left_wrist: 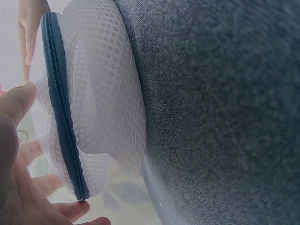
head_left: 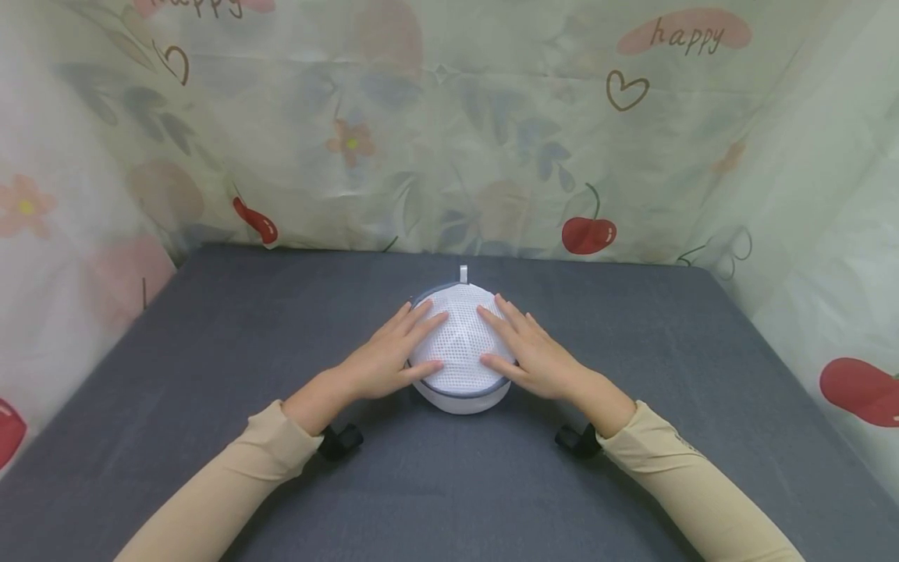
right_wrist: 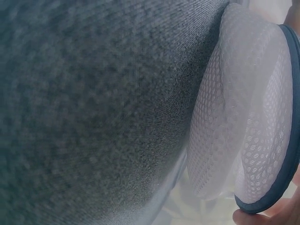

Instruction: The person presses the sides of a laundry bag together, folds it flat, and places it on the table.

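White mesh bag on table, between both flat hands

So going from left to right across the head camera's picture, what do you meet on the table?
Left sleeve → left hand → white mesh bag → right hand → right sleeve, all on the grey table.

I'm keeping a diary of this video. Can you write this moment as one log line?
left hand: flat on mesh bag | right hand: flat on it | bag: on grey table, zip closed | hands: holding nothing
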`<state>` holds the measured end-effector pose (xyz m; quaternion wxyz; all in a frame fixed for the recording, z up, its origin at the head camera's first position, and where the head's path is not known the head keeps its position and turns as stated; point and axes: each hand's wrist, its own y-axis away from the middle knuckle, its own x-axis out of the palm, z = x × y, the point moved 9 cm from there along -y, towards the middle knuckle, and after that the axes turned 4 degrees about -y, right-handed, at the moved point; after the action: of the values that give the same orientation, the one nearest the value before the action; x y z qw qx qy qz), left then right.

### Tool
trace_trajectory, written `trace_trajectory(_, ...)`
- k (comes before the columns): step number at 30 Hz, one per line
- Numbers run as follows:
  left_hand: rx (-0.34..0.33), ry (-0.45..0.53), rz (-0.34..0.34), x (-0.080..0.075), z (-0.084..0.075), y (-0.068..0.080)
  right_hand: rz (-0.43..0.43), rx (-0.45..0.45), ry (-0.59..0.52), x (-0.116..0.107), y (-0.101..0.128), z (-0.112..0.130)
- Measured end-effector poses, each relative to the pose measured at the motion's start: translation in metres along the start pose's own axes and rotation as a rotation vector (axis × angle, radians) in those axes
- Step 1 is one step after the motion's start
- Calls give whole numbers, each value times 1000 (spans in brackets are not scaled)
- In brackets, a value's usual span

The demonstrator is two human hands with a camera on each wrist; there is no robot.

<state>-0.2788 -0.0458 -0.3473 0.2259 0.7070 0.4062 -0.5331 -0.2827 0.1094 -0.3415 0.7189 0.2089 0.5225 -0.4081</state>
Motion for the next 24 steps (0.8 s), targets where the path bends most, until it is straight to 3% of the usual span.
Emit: trace_trajectory(24, -12, 7, 51, 6, 2, 0, 37, 21, 12, 6, 0, -1)
